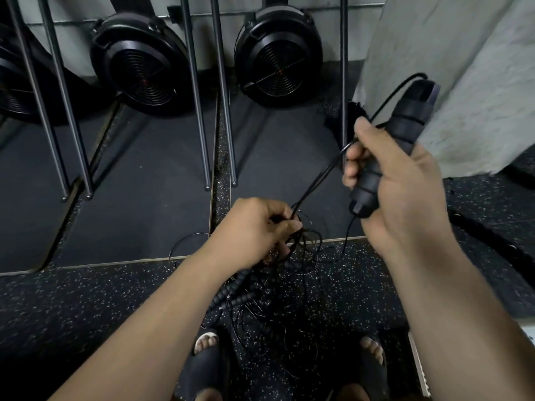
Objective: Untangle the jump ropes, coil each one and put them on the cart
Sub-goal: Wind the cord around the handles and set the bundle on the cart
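Flooring of black rubber flecked with white (pixel 86 308) fills most of our downward view. Beyond the tangle, two round black fan housings (pixel 139 62) stand against a pale wall, with grey steel rails (pixel 199 111) slanting toward us.

Our landmark, the tangle of thin black jump ropes (pixel 275 299), hangs in loose loops above our feet, with ribbed black handles (pixel 231 296) caught in it. It is still knotted, and no cart is in view.

At the top of the tangle, our left hand (pixel 254 230) is curled, fingers and thumb pinching a bunch of cords. Up and to the right of the tangle, our right hand (pixel 405 180) grips what looks like a pair of black ribbed foam handles (pixel 405 131) held together. Several taut black strands (pixel 318 186) run from it down to the tangle.

We judge this rope is being worked free. To do it well, we should keep the tension gentle, since hard pulling would tighten the knots. The left fingers should open loops and follow the taut strands into the tangle. Passing the handles back through any loop that traps them should work better than dragging cord.
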{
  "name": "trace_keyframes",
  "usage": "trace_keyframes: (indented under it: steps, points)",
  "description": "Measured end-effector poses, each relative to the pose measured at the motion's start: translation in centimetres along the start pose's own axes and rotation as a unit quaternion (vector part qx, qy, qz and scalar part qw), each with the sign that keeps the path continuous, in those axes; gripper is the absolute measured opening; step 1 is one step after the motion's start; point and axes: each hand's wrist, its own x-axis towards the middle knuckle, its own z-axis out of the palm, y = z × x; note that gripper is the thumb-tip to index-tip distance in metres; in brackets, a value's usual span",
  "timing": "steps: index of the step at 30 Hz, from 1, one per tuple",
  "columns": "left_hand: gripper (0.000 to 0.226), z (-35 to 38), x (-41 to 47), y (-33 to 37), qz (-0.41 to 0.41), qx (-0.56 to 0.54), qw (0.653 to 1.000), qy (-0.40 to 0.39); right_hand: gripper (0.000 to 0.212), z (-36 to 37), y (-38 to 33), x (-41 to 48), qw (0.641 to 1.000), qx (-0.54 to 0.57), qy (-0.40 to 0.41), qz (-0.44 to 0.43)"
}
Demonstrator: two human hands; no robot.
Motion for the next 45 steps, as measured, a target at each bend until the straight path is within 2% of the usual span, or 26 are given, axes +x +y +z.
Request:
trace_keyframes:
  steps: [7, 13, 17, 22, 25, 29, 32, 35, 40, 45]
  points:
    - [0.017, -0.2, 0.1, 0.1, 0.115, 0.055, 0.988, 0.085, 0.007, 0.7, 2.6, -0.3, 0.986, -0.133, -0.048, 0.088]
    - [0.027, -0.7, 0.1, 0.1, 0.160, 0.067, 0.976, 0.135, 0.005, 1.0, 4.5, -0.5, 0.937, -0.331, -0.109, 0.029]
    - [0.027, -0.6, 0.1, 0.0, 0.144, 0.072, 0.978, 0.130, 0.006, 1.2, 4.7, -0.4, 0.921, -0.378, -0.097, 0.005]
    - [0.038, -0.7, 0.3, 0.1, 0.111, 0.088, 0.987, 0.081, 0.007, 1.2, 4.4, -1.0, 0.928, -0.356, -0.108, 0.019]
    - [0.040, -0.5, 0.2, 0.0, 0.088, 0.072, 0.992, 0.047, 0.007, 1.6, 3.1, -1.5, 0.962, -0.243, -0.116, 0.044]
    - [0.018, 0.1, 0.5, -0.7, 0.047, 0.062, 0.997, 0.021, 0.009, 1.8, 0.7, -1.4, 0.989, -0.116, -0.091, 0.021]
    - [0.021, 0.2, 0.6, -0.8, 0.022, 0.069, 0.997, 0.017, 0.013, 0.9, -1.1, -0.8, 0.998, -0.026, -0.057, -0.011]
    - [0.021, 0.1, 0.6, -0.5, 0.030, 0.060, 0.997, 0.030, 0.013, 0.0, -1.4, -0.3, 0.999, 0.035, -0.033, -0.004]
    - [0.031, 0.0, 0.5, -0.3, 0.060, 0.095, 0.992, 0.055, 0.012, 0.3, 0.4, 0.0, 0.998, -0.026, -0.038, 0.052]
    - [0.026, -0.1, 0.3, 0.0, 0.114, 0.104, 0.983, 0.095, 0.006, 1.4, 2.9, -0.7, 0.978, -0.176, -0.078, 0.083]
